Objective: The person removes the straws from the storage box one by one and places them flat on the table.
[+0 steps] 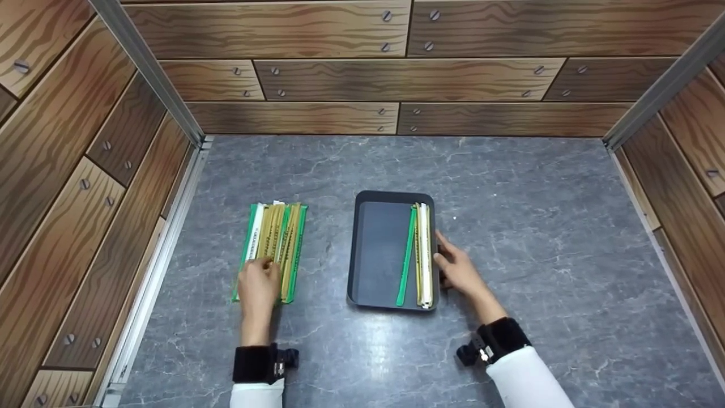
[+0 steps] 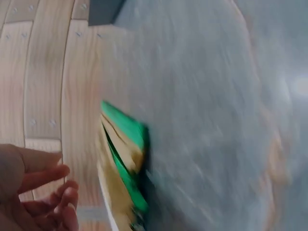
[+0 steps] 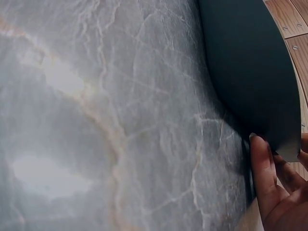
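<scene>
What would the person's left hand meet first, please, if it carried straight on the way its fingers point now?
The left hand already rests on the near end of the pile of green, tan and white strips; going straight on, it would likely slide along that pile towards the wood-patterned back wall.

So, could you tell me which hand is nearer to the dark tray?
The right hand: it touches the dark tray's right rim. The left hand is farther off to the tray's left, resting on the pile of green and tan strips.
</scene>
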A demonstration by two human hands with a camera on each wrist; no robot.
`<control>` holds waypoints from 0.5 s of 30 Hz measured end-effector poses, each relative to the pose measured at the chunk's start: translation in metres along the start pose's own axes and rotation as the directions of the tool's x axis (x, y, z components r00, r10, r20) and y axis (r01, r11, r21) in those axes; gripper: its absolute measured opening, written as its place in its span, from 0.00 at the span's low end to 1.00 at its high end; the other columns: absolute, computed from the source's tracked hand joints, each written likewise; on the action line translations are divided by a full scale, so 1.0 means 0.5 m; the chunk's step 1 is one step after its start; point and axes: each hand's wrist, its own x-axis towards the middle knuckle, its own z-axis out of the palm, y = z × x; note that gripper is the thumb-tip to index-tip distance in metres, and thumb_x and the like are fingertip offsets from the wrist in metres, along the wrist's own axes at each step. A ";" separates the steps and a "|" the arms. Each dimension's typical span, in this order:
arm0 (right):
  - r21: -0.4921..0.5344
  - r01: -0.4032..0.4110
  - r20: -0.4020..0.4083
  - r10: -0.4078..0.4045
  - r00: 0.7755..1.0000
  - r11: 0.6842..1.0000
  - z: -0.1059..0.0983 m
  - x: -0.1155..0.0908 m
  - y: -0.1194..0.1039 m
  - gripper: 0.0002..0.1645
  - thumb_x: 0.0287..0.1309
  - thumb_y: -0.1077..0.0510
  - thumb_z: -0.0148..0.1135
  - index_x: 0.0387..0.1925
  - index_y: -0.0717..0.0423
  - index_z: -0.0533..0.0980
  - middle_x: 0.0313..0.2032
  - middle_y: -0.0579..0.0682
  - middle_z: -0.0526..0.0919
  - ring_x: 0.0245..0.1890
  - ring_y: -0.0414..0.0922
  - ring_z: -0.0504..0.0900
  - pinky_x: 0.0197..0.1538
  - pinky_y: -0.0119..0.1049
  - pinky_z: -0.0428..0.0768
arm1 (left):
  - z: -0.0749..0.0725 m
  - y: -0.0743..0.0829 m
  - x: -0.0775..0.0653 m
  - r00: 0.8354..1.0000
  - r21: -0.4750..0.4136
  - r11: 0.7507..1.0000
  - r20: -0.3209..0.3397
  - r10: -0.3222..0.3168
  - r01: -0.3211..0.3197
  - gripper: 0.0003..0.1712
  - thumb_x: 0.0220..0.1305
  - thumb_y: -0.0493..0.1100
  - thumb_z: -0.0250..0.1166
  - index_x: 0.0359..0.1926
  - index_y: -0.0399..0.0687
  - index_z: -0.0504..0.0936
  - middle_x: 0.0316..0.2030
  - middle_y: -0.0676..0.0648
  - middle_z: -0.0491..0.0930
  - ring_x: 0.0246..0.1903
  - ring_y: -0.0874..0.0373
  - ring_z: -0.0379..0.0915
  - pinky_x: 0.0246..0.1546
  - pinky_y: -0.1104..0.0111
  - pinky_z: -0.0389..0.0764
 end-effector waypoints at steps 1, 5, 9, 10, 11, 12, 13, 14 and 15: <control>0.002 -0.005 0.001 0.005 1.000 1.000 0.000 0.000 0.000 0.36 0.71 0.61 0.51 0.76 0.47 0.53 0.67 0.70 0.63 0.33 0.55 0.83 0.23 0.44 0.83 | 0.005 0.012 -0.003 0.999 -0.030 0.999 0.008 0.036 -0.035 0.13 0.65 0.37 0.63 0.46 0.33 0.85 0.38 0.35 0.83 0.37 0.43 0.81 0.38 0.51 0.81; -0.004 -0.008 0.010 0.008 1.000 1.000 -0.002 0.000 0.002 0.36 0.71 0.60 0.51 0.76 0.46 0.53 0.70 0.70 0.57 0.33 0.56 0.84 0.25 0.45 0.83 | 0.039 0.074 -0.020 0.971 -0.141 0.966 0.063 0.229 -0.219 0.10 0.62 0.33 0.65 0.42 0.31 0.85 0.34 0.38 0.84 0.33 0.46 0.82 0.36 0.56 0.82; 0.013 -0.003 0.009 0.003 1.000 1.000 -0.002 0.001 0.003 0.36 0.71 0.61 0.51 0.76 0.46 0.53 0.71 0.68 0.57 0.33 0.55 0.84 0.23 0.45 0.83 | 0.081 0.143 -0.043 0.900 -0.195 0.907 0.163 0.405 -0.373 0.12 0.61 0.34 0.67 0.45 0.31 0.84 0.34 0.38 0.84 0.32 0.48 0.81 0.35 0.59 0.83; 0.019 -0.002 0.012 0.001 1.000 1.000 -0.002 0.001 0.003 0.36 0.71 0.61 0.51 0.76 0.46 0.53 0.70 0.68 0.58 0.31 0.55 0.83 0.23 0.45 0.83 | 0.093 0.159 -0.049 0.877 -0.195 0.896 0.206 0.434 -0.398 0.14 0.62 0.35 0.67 0.47 0.31 0.83 0.36 0.38 0.84 0.33 0.48 0.81 0.36 0.59 0.83; 0.027 -0.002 0.009 0.002 1.000 1.000 -0.001 0.000 0.003 0.36 0.71 0.61 0.51 0.76 0.46 0.54 0.70 0.67 0.60 0.30 0.54 0.83 0.22 0.46 0.83 | 0.105 0.175 -0.055 0.852 -0.185 0.890 0.259 0.454 -0.418 0.16 0.63 0.37 0.67 0.49 0.33 0.83 0.39 0.37 0.84 0.37 0.47 0.82 0.40 0.58 0.83; 0.035 -0.003 0.009 0.003 1.000 0.999 -0.001 0.000 0.003 0.36 0.71 0.61 0.51 0.76 0.46 0.54 0.69 0.67 0.61 0.28 0.53 0.83 0.22 0.46 0.82 | 0.117 0.190 -0.061 0.823 -0.166 0.886 0.328 0.464 -0.434 0.17 0.65 0.39 0.66 0.52 0.35 0.82 0.42 0.38 0.83 0.40 0.47 0.81 0.43 0.58 0.82; 0.040 -0.005 0.011 0.004 1.000 0.999 0.000 -0.001 0.004 0.36 0.71 0.61 0.51 0.76 0.46 0.54 0.68 0.67 0.63 0.26 0.52 0.82 0.21 0.46 0.82 | 0.128 0.205 -0.068 0.789 -0.137 0.882 0.401 0.466 -0.451 0.20 0.66 0.42 0.65 0.56 0.38 0.81 0.45 0.38 0.82 0.43 0.47 0.80 0.45 0.58 0.81; 0.044 -0.006 0.014 0.005 1.000 0.999 0.000 -0.001 0.004 0.36 0.71 0.61 0.51 0.76 0.45 0.54 0.67 0.68 0.63 0.24 0.52 0.82 0.21 0.46 0.82 | 0.141 0.218 -0.075 0.747 -0.111 0.871 0.469 0.471 -0.479 0.22 0.67 0.44 0.64 0.59 0.41 0.79 0.49 0.38 0.81 0.46 0.46 0.79 0.48 0.57 0.80; 0.044 -0.006 0.014 0.005 1.000 0.999 0.000 -0.001 0.004 0.36 0.71 0.61 0.51 0.76 0.46 0.54 0.66 0.68 0.65 0.24 0.51 0.82 0.21 0.46 0.82 | 0.154 0.230 -0.083 0.705 -0.079 0.858 0.535 0.466 -0.507 0.23 0.67 0.46 0.63 0.61 0.45 0.78 0.52 0.39 0.79 0.49 0.46 0.77 0.50 0.56 0.79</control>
